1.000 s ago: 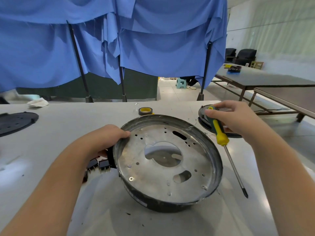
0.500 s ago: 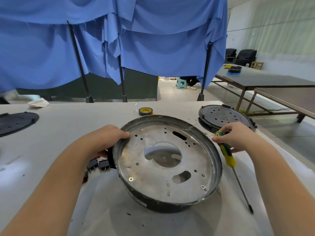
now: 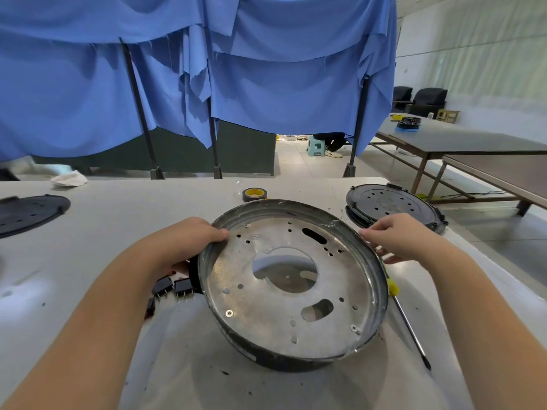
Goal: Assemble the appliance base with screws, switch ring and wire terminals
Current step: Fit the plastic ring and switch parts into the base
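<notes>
Base (image 3: 291,279) tilted on counter (image 3: 118,232); left hand (image 3: 183,244) grips its rim, right hand (image 3: 398,238) fingers relaxed at opposite rim. Screwdriver (image 3: 410,327) lies beside.

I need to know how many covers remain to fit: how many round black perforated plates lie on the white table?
2. One black plate lies at the far right, beyond the right hand; the other lies at the far left edge, partly cut off. More could lie outside the view.

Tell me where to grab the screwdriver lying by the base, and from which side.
Grip the screwdriver by its bare shaft from the right: the yellow handle is tucked under the metal base's rim, so probably only the shaft, lying flat on the table, is reachable.
</notes>
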`<state>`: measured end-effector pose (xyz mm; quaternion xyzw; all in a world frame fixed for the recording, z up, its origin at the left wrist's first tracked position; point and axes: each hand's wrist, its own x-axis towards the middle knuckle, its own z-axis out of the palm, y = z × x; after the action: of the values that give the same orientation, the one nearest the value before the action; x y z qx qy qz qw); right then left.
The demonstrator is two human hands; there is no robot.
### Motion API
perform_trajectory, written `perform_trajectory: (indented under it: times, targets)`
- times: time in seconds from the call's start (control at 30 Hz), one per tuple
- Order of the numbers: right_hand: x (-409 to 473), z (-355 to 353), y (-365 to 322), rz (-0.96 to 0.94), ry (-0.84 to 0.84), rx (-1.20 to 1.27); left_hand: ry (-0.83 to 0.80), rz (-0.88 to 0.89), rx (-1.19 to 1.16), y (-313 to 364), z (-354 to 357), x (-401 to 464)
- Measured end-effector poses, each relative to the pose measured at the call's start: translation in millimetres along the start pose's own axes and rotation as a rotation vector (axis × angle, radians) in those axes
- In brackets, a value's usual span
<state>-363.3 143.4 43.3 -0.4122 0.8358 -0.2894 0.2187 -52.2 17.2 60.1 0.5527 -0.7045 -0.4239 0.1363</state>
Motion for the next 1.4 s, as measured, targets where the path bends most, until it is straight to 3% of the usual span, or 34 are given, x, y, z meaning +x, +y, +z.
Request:
perform_trajectory:
  times: [0.3, 0.4, 0.63, 0.93, 1.07, 1.17, 1.3, 1.4]
  targets:
    - [-14.7, -11.4, -8.3, -0.002, -0.372, 0.047, -0.041, 0.025, -0.036, 2.0, -4.2, -6.2]
    - [-20.2, -14.0, -8.4, -0.029, -0.428, 0.022, -0.018, 0.049, -0.077, 2.9, -6.9, -6.8]
    - [-26.5, -18.9, -17.5, -0.069, -0.283, 0.089, 0.063, 0.144, -0.208, 0.9, -9.0, -3.7]
    - [-31.5, -15.8, -38.2, -0.32, 0.04, 0.187, 0.132, 0.186, -0.269, 6.1, -2.8, 1.5]
    - [-32.6, -13.1, -43.8, -0.411, 0.22, 0.207, 0.073, 0.319, -0.635, 16.6, 4.9, -1.8]
    - [-32.9, -9.0, -49.2, -0.418, 0.308, 0.314, 0.126, 0.331, -0.843, 20.3, 9.8, -4.1]
    - [-31.7, 4.2, -59.9, -0.295, 0.232, 0.543, 0.231, 0.305, -1.018, 19.2, 13.5, -4.4]
    - [-32.1, 13.5, -68.3, -0.287, 0.047, 0.988, 0.341, 0.27, -1.093, 14.2, 11.7, -4.4]
